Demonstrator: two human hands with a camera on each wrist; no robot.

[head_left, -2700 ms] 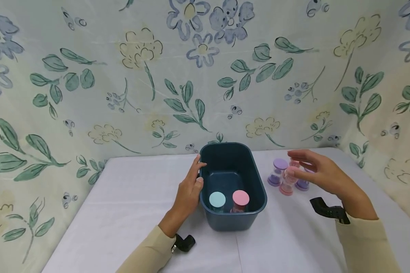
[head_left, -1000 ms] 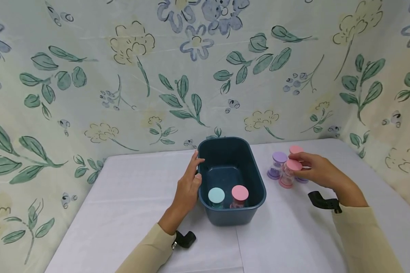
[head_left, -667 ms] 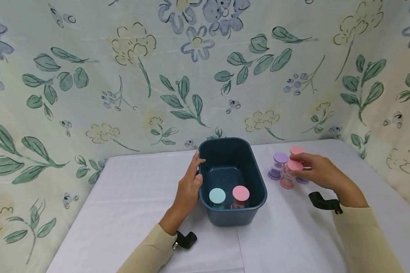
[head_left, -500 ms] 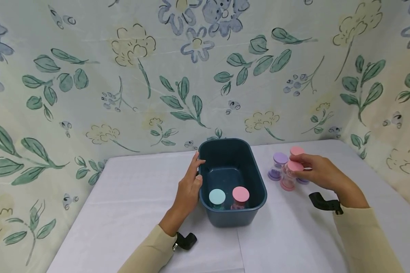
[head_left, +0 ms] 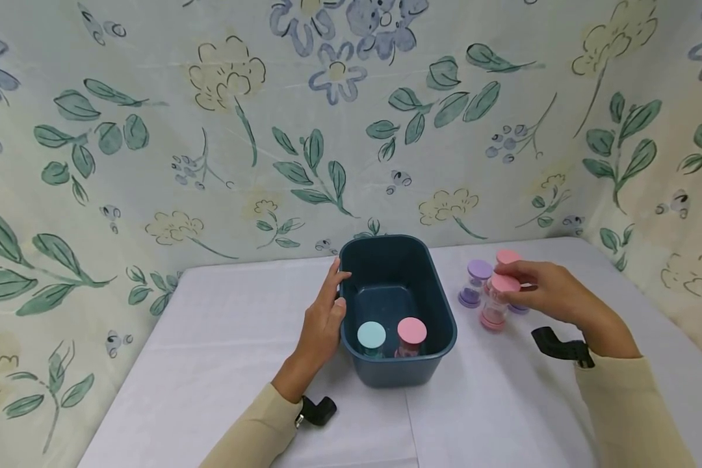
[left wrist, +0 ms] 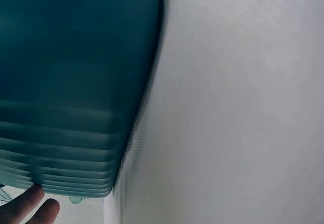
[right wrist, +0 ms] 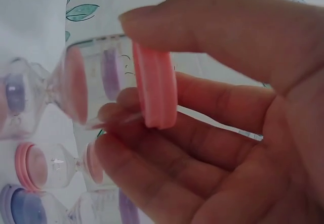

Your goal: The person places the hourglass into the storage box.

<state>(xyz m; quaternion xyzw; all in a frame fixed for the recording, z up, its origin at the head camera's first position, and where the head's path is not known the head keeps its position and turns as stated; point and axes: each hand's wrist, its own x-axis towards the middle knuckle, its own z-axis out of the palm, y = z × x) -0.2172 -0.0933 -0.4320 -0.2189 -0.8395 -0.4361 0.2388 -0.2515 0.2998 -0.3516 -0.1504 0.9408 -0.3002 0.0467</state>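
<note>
My right hand [head_left: 546, 289] pinches a pink-capped hourglass [head_left: 494, 308] by its top cap, thumb on one side and fingers on the other. In the right wrist view, the pink cap [right wrist: 156, 85] sits between thumb and fingers, with the glass bulbs extending left. Close around it stand a purple hourglass [head_left: 471, 286], another pink one [head_left: 508, 255] behind, and a second purple one [head_left: 519, 309] mostly hidden by the hand. My left hand [head_left: 323, 325] rests with extended fingers against the left side of a dark blue bin [head_left: 400, 375].
Inside the bin's near end stand a teal-capped hourglass [head_left: 371, 337] and a pink-capped hourglass [head_left: 411, 333]. A white cloth [head_left: 228, 364] covers the table. Floral fabric [head_left: 210, 130] hangs along the back and right side.
My right hand has come down from above the cluster and taken hold of the front pink hourglass by its cap. Lately the hourglass has shifted slightly toward me. My left hand stays at the bin.
</note>
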